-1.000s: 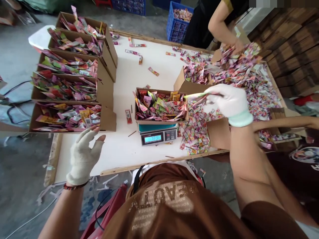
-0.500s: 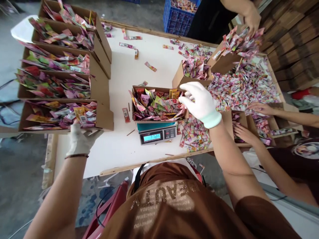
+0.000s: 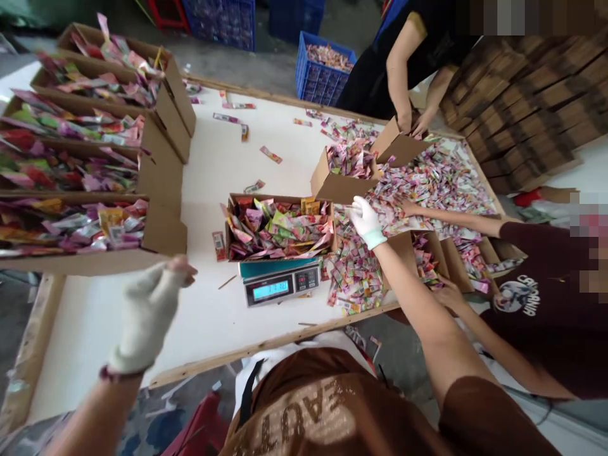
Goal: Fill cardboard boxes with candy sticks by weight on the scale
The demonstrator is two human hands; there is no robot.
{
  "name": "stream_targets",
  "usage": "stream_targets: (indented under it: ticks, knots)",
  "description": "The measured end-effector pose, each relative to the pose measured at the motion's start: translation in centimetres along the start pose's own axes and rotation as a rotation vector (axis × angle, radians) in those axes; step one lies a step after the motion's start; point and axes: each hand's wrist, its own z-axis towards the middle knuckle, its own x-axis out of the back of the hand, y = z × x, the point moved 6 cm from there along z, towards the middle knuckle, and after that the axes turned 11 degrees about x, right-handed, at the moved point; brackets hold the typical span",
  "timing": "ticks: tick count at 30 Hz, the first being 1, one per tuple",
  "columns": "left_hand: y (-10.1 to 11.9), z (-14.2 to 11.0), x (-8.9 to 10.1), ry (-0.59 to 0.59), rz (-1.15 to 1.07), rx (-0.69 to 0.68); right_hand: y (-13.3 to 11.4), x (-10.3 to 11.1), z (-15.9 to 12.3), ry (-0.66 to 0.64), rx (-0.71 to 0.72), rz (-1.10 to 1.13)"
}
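A cardboard box (image 3: 281,258) full of small colourful packets (image 3: 280,221) rests on a digital scale (image 3: 270,288) with a lit display. Just right of the box, my right hand (image 3: 368,225) in a white glove has its fingers pinched together. Something thin and pale shows at the fingertips, too small to name. My left hand (image 3: 149,310), in a glove with bare fingertips, hovers over the table by the nearest left-hand box (image 3: 164,237). Its fingers are bunched together and what they hold, if anything, is hidden.
Several filled boxes (image 3: 164,136) line the left. Loose packets (image 3: 437,177) heap across the right of the white table (image 3: 209,316). Co-workers' hands (image 3: 411,123) (image 3: 451,294) work at boxes there. A blue crate (image 3: 320,82) stands beyond the far edge.
My left hand has left the nearest left-hand box, its fingers now bunched. My right hand has drawn off the box on the scale. The co-worker opposite now reaches into a box. The view has shifted.
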Motion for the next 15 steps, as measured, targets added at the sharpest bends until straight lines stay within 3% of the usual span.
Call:
stream_targets:
  ticks: [3,5,7,9,12,15]
  knots:
    - [7.5,-2.7,-3.1,-0.095,0.028,-0.473,3.1,0.3,4.0,-0.161,-0.064,-0.394]
    - [11.8,-3.5,-6.6,-0.185,0.255,-0.632,4.3,1.0,7.2,-0.198,-0.058,-0.501]
    - [14.1,-2.7,-10.2,-0.32,0.548,-0.561,5.3,1.4,10.2,-0.22,-0.055,-0.553]
    - [14.6,-1.6,-12.5,-0.454,0.757,-0.406,6.5,1.1,12.6,-0.264,-0.07,-0.621]
    - [14.3,-1.4,-13.4,-0.563,0.848,-0.32,8.0,-0.3,14.6,-0.371,-0.089,-0.699]
    - [13.0,-2.6,-12.7,-0.588,0.838,-0.345,8.3,-1.5,15.0,-0.479,-0.064,-0.731]
